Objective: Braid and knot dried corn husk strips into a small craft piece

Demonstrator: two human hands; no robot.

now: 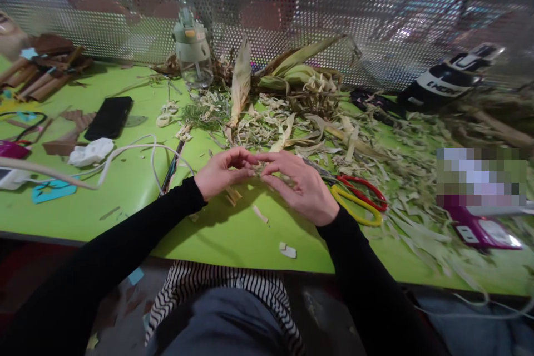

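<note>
Close together above the green table (237, 239), my left hand (225, 171) and my right hand (298, 184) pinch a small pale-green piece of corn husk (257, 169) between their fingertips. Fingers hide most of it. Beside my right hand lie scissors (361, 200) with one red and one yellow handle loop; their blades pass partly behind that hand. A dark, thin tool (172, 167) rests by my left wrist. Beyond the hands, shredded corn husk (267, 117) is spread about, with a whole dried husk (241, 80) standing up in it.
At the back stand a clear bottle (194, 58) and a leaning black bottle (442, 80), before a perforated metal screen (271, 11). To the left are a black phone (109, 117), white cables (125, 150) and brown rolls (45, 75). A magenta device (479, 228) lies right.
</note>
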